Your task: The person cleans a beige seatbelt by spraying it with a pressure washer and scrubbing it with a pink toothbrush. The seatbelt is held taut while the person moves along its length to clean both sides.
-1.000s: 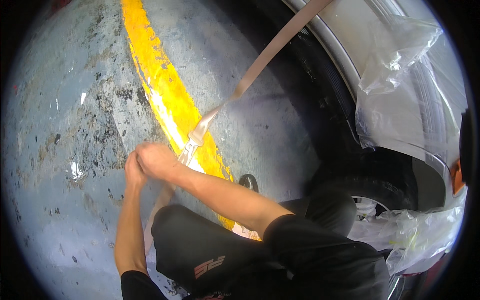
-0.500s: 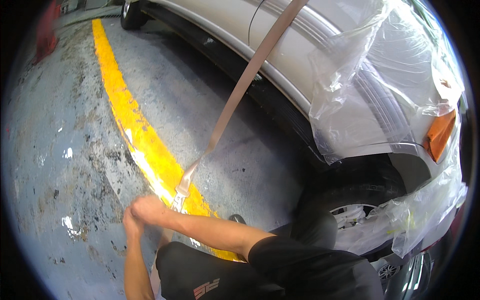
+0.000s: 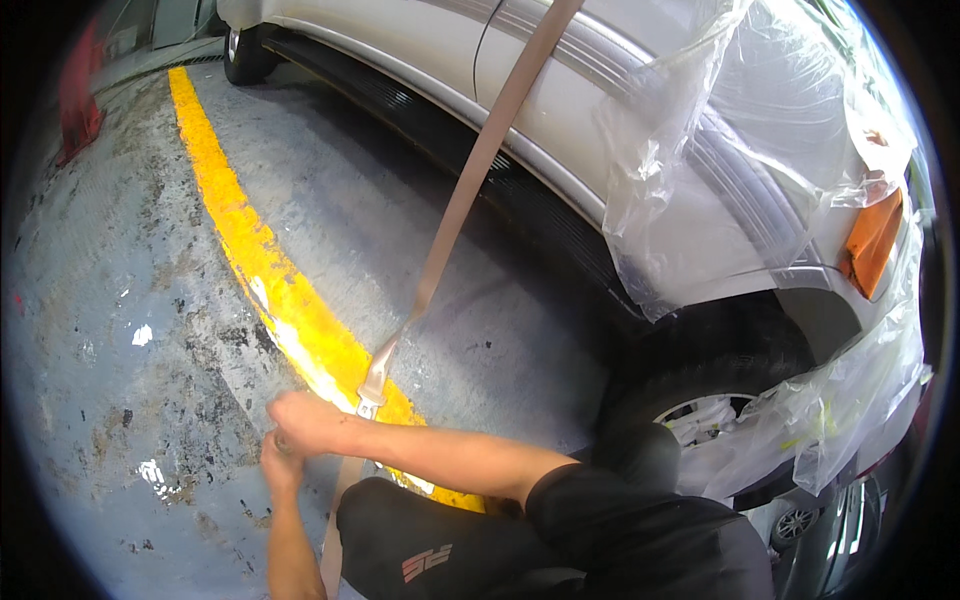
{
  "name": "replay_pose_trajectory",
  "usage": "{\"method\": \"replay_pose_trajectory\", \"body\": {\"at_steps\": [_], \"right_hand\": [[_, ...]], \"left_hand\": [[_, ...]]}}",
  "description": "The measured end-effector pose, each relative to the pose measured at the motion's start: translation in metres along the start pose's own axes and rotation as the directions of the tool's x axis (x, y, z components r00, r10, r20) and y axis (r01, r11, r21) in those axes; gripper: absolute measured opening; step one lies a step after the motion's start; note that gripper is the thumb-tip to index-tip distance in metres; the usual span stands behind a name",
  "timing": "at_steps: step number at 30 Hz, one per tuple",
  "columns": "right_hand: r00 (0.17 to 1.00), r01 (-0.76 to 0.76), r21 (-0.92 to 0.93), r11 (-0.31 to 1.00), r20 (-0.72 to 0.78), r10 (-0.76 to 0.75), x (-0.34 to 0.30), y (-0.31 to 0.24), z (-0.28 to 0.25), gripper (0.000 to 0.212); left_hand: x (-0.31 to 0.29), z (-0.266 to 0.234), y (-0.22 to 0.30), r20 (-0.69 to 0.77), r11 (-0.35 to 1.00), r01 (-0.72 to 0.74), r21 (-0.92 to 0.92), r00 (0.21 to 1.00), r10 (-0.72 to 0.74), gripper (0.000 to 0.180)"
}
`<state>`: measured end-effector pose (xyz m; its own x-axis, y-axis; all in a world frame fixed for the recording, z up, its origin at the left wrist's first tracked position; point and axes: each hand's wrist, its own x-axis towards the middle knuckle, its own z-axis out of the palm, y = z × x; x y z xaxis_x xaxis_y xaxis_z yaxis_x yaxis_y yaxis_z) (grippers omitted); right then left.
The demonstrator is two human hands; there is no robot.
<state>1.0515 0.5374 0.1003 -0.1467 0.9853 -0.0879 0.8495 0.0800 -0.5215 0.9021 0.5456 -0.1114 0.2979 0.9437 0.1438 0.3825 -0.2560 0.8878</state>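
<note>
A long beige seat belt [image 3: 460,215] hangs taut and diagonal from the top of the view down over the yellow line, and its lower part passes behind my right forearm. On it sits a metal belt tongue [image 3: 371,395], just above my right wrist. My right hand [image 3: 308,422] is closed, its arm reaching in from the right in a black sleeve. Directly below and touching it, my left hand [image 3: 281,458] is closed too. Both hands are just left of the belt. What their fingers hold, if anything, is hidden.
A silver car [image 3: 570,150] stands along the right, with a black running board [image 3: 400,125]. Clear plastic film [image 3: 680,200] covers its end above a dark tyre [image 3: 715,360]. An orange cloth [image 3: 873,243] lies on the film. A yellow line [image 3: 240,210] crosses the worn grey floor.
The view has shifted a little. Both hands remain together beside the belt tongue, with the left hand slightly lower against the right.
</note>
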Motion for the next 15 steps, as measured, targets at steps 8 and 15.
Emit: {"method": "replay_pose_trajectory", "body": {"at_steps": [8, 15], "right_hand": [[0.997, 0.033, -0.045, 0.998, -0.067, -0.036, -0.012, -0.005, -0.021, 0.019], [0.992, -0.005, 0.034, 0.999, -0.126, 0.009, -0.053, 0.013, -0.088, 0.015]], "left_hand": [[0.009, 0.014, -0.022, 0.05, 0.964, 0.082, 0.251, 0.994, -0.097, 0.04], [0.004, 0.005, -0.019, 0.078, 0.975, 0.132, 0.181, 0.986, -0.148, 0.053]]}}
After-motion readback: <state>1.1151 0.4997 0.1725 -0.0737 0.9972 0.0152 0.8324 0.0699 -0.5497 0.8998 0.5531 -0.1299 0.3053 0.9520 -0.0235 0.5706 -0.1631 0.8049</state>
